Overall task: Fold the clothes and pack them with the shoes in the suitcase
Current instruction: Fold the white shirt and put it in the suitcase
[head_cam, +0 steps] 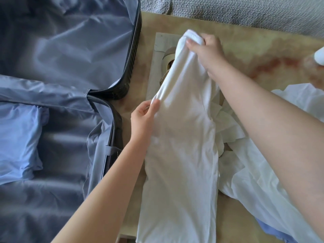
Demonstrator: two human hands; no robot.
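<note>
A long white garment (182, 137) hangs lifted over the tan table (245, 41). My right hand (206, 50) grips its far end, bunched in the fist. My left hand (143, 116) pinches its left edge near the middle. The open suitcase (70, 58) with grey-blue lining lies at the left, and a folded light blue garment (19, 137) rests in its near half. A beige shoe (169, 58) lies on a grey shoe bag (157, 71), mostly hidden behind the white garment.
More white clothes (263, 163) lie crumpled on the table at the right, with a bit of blue cloth (271, 232) under them. A white object (319, 57) sits at the right edge. A grey textured sofa (245, 11) runs along the back.
</note>
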